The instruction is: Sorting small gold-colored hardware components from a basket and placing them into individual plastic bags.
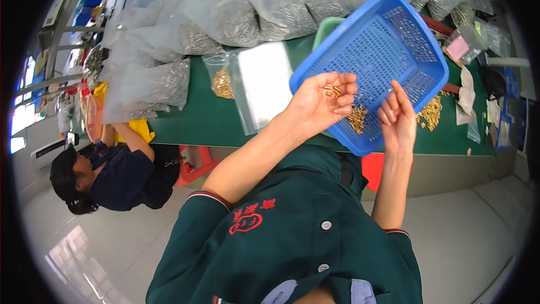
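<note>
My left hand point(319, 103) is turned palm up with its fingers curled, cradling several small brass-coloured metal pieces point(336, 92). It hovers over the near left edge of a blue plastic basket point(368, 50) with slotted walls. Above the basket's near right side is my right hand point(400, 114), its index finger raised and the others curled in. A tiny pale spot shows at its fingertips, too small to name. Inside the basket's near corner, a small heap of brass-coloured pieces point(356, 119) lies between my hands. The basket sits tilted, its near corner over the table edge.
More brass pieces point(431, 114) lie loose on the green table point(211, 121), right of the basket. Clear plastic bags point(284, 14) of silvery metal parts line the back. Flat empty bags point(264, 81) lie left of the basket. Another person point(115, 177) sits at the far left.
</note>
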Demonstrator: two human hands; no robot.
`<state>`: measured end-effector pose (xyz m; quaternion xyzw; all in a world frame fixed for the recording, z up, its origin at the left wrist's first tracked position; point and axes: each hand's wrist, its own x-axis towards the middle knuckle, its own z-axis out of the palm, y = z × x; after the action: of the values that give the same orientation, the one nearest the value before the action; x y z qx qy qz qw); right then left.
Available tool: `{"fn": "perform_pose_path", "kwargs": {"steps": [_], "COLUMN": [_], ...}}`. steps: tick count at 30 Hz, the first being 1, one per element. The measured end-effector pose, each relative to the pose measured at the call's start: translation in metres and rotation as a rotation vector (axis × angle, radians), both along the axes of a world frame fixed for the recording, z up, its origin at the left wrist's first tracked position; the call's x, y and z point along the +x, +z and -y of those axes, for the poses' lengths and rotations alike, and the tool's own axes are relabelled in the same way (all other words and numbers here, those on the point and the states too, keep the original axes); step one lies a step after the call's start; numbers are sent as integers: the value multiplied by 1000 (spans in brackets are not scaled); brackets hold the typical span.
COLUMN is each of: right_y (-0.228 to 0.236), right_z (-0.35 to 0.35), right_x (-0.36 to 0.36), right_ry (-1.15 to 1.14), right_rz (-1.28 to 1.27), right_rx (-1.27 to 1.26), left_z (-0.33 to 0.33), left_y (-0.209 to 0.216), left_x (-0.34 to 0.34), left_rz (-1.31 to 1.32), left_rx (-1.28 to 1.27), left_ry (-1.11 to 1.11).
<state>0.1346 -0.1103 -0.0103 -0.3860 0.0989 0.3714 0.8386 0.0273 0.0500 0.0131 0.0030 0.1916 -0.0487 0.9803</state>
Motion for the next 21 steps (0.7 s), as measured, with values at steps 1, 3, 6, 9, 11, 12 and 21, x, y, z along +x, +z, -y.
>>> {"fn": "perform_pose_path", "kwargs": {"steps": [1, 3, 6, 9, 11, 12, 21], "right_y": [1, -1, -4, -2, -2, -1, -2], "right_z": [1, 3, 4, -2, -5, -6, -3], "right_x": [1, 2, 2, 0, 0, -1, -8], "right_ry": [-15, -21, -24, -11, 0, 1, -17], "right_rz": [4, -9, -19, -24, -17, -16, -52], "right_rx": [-25, -29, -33, -29, -17, -14, -50], "left_z": [-11, -46, -109, -186, -222, -236, -278], "left_y": [11, 19, 19, -15, -32, -41, -84], "left_x": [-6, -25, -41, -65, -76, -80, -95], "left_rz": [-148, -139, -406, -508, -638, -638, -410], "left_rx": [116, 232, 725, 1230, 1556, 1559, 1899], "left_ry": [-9, 57, 151, -47, -252, -249, -503]}}
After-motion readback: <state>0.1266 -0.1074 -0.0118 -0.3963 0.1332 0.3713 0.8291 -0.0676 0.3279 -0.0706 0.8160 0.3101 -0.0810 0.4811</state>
